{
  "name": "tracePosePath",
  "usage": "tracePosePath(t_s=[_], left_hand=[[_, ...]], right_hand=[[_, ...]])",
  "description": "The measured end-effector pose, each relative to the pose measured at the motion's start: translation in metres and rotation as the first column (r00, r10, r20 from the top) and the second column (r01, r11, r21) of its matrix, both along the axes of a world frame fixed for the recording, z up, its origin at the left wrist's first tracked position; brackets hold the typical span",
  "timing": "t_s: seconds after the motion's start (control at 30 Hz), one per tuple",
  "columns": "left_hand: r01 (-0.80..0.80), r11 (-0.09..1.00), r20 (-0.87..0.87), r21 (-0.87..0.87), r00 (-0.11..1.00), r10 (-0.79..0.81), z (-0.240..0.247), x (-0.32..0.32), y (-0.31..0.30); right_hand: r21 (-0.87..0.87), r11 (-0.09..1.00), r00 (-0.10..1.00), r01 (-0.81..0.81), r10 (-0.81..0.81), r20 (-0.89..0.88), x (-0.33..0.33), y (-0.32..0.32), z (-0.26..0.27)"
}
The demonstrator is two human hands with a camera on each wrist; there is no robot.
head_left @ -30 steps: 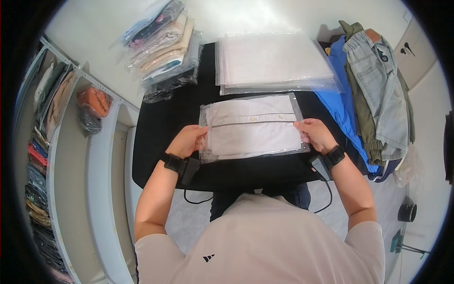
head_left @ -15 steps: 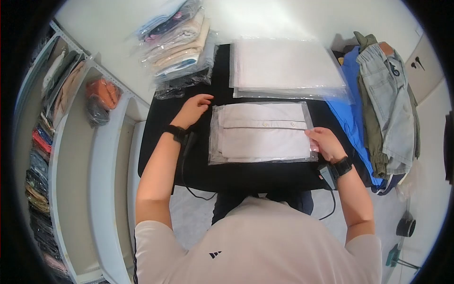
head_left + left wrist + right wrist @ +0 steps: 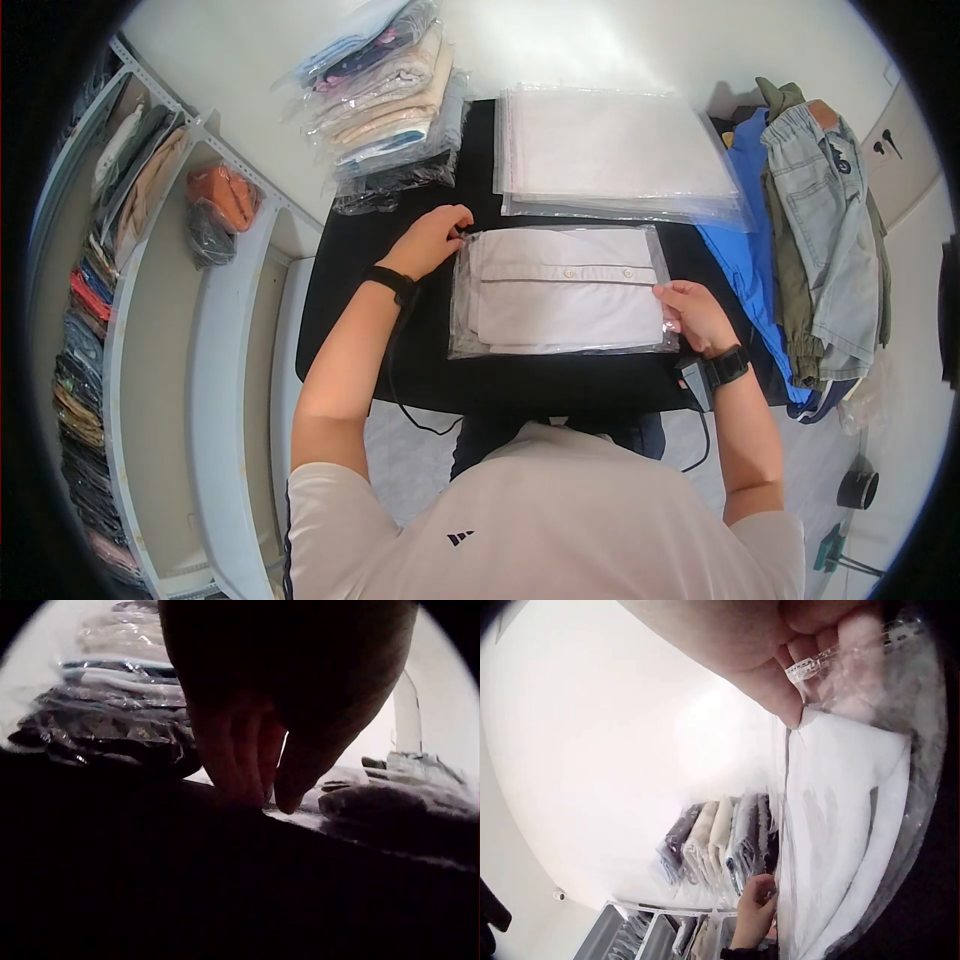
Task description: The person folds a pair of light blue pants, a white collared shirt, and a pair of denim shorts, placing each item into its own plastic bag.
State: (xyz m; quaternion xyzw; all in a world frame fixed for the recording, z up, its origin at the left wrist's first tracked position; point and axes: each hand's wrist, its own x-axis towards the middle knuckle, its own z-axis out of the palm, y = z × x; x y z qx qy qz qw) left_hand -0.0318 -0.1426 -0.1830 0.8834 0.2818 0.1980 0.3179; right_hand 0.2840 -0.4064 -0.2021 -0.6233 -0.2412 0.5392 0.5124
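Observation:
A folded white shirt with a buttoned placket, in a clear plastic bag [image 3: 565,310], lies on the black table [image 3: 340,330]. My right hand [image 3: 697,315] holds the bag's right edge, thumb on top and fingers beneath, seen through the plastic in the right wrist view. My left hand [image 3: 428,243] is at the bag's upper left corner. Its fingers [image 3: 247,765] point down there, with a narrow gap between them and the thumb [image 3: 292,791].
Bagged folded clothes [image 3: 385,120] are stacked at the back left. Flat clear bags [image 3: 615,145] lie in a pile behind the shirt. Loose garments, including grey-blue denim [image 3: 825,220], hang over the table's right side. Shelves [image 3: 225,350] with bagged clothes stand at the left.
My left hand has let go of the bag's left edge, moved up and away, then come back in to its upper left corner. The right hand has kept its hold on the right edge.

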Motion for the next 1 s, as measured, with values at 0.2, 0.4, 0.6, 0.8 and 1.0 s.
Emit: tracePosePath(t_s=[0.2,0.4,0.6,0.8,1.0], left_hand=[[0.128,0.845,-0.251,0.519,0.968,0.007,-0.001,0.000,-0.002],[0.075,0.852,-0.268,0.518,0.960,0.079,-0.010,-0.009,0.004],[-0.454,0.752,-0.213,-0.478,0.890,0.402,0.001,-0.022,-0.008],[-0.303,0.539,-0.169,-0.786,0.944,0.283,0.021,-0.025,-0.048],[-0.042,0.255,0.033,-0.966,0.958,0.284,-0.008,-0.019,-0.037]], right_hand=[[-0.001,1.000,1.000,0.007,-0.007,0.028,0.000,0.001,0.000],[-0.001,1.000,1.000,0.015,-0.015,-0.001,-0.001,0.001,0.000],[-0.022,1.000,1.000,-0.003,0.003,0.018,-0.001,0.000,0.003],[-0.036,0.999,0.997,0.000,0.002,0.075,-0.001,0.001,0.001],[-0.013,1.000,0.996,0.019,-0.018,0.083,-0.004,0.001,0.003]])
